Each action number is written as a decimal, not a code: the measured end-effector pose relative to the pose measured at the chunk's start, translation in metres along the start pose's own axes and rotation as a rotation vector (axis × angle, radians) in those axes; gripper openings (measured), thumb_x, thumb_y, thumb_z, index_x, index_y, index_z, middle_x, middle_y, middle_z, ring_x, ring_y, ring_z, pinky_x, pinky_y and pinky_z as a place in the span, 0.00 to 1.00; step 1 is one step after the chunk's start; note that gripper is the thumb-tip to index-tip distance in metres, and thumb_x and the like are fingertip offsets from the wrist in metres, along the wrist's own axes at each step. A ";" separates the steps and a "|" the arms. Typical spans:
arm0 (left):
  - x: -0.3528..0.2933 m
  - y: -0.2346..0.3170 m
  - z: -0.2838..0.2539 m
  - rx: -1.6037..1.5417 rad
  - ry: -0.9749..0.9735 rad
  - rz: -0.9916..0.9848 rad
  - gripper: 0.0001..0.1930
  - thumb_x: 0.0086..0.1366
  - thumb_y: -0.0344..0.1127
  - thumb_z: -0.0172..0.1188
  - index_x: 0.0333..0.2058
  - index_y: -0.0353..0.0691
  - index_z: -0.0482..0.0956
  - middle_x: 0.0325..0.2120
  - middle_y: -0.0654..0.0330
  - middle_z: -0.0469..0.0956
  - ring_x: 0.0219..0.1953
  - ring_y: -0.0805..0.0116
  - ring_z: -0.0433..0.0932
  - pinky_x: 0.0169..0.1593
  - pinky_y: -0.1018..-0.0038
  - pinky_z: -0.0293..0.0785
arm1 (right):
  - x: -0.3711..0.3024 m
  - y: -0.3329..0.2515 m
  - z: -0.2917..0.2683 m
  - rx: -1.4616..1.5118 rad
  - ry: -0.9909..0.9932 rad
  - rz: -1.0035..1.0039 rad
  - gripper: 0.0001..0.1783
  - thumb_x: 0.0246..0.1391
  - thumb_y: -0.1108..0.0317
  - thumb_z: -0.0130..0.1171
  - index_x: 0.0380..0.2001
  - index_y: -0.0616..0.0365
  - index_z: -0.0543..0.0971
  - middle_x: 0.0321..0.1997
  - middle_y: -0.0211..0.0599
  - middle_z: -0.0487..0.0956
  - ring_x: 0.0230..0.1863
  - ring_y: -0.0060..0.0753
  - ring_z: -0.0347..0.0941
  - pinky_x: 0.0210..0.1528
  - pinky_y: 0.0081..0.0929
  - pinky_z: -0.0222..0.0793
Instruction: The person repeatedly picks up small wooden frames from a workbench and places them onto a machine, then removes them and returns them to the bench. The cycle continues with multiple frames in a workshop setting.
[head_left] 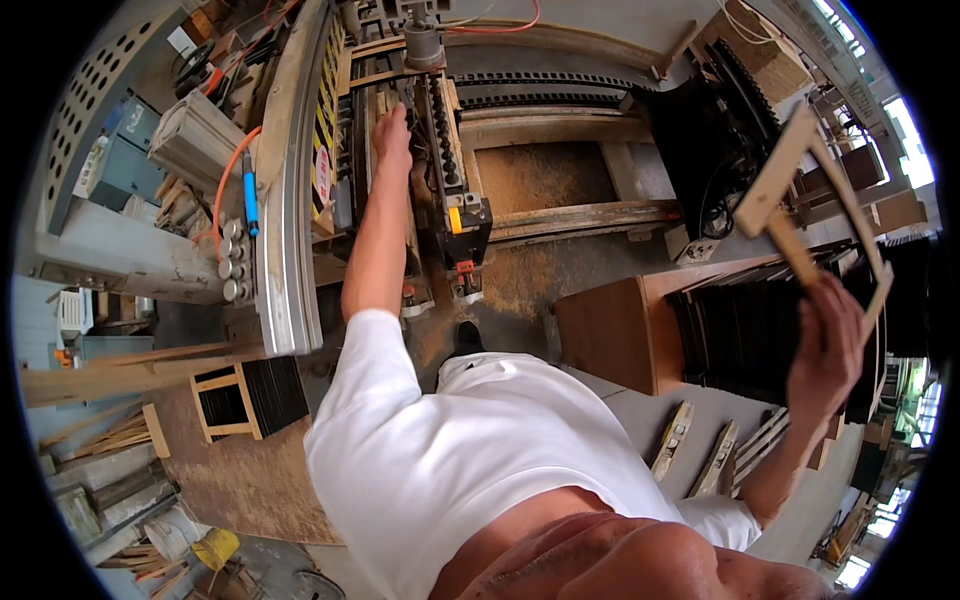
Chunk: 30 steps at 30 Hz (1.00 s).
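My left arm stretches forward into a woodworking machine (447,150). My left hand (393,138) is low between its rails, beside a row of dark round fittings (440,120). Its fingers are mostly hidden, so whether it grips anything there is unclear. Out to the right, my right hand (828,340) is closed around a light wooden frame (778,172). The frame has a broad board at one end and slim, slightly curved bars, and it is held up at a tilt. Behind that hand are stacks of dark flat pieces (735,325).
A metal beam (287,200) with a striped warning strip runs along my left. Sawdust (545,180) covers the floor inside the machine. A brown wooden box (620,335) stands right of my feet, near several levels (712,455). Wood scraps and a yellow bucket (215,548) lie at lower left.
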<state>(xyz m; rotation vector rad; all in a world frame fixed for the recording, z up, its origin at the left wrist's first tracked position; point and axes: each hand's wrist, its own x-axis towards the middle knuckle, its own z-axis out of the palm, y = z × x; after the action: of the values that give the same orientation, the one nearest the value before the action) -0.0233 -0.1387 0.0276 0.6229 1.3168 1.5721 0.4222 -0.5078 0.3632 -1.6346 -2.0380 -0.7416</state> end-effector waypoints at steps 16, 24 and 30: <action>0.077 -0.034 0.043 -0.678 0.192 -0.156 0.24 0.64 0.42 0.60 0.55 0.38 0.68 0.42 0.56 0.69 0.45 0.60 0.69 0.55 0.60 0.68 | 0.015 -0.072 0.167 0.562 -0.273 -0.087 0.08 0.44 0.75 0.64 0.32 0.57 0.81 0.39 0.36 0.81 0.41 0.40 0.76 0.43 0.32 0.72; -0.132 -0.063 0.002 -0.585 0.176 -0.192 0.15 0.66 0.37 0.58 0.48 0.38 0.73 0.42 0.60 0.75 0.39 0.66 0.75 0.42 0.70 0.76 | 0.080 -0.148 0.288 0.794 -0.219 -0.379 0.09 0.46 0.73 0.64 0.34 0.57 0.82 0.37 0.35 0.82 0.42 0.42 0.76 0.44 0.34 0.71; -0.301 -0.065 -0.065 -0.517 0.093 -0.242 0.18 0.66 0.32 0.56 0.55 0.39 0.69 0.47 0.59 0.74 0.53 0.65 0.73 0.55 0.65 0.70 | 0.107 -0.239 0.393 0.931 -0.209 -0.527 0.10 0.47 0.71 0.62 0.36 0.54 0.81 0.37 0.36 0.82 0.42 0.43 0.74 0.43 0.37 0.71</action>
<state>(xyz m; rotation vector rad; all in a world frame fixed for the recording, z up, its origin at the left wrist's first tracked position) 0.0674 -0.4388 0.0046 0.0670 0.9483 1.6610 0.1671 -0.2155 0.0932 -0.6690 -2.4241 0.2712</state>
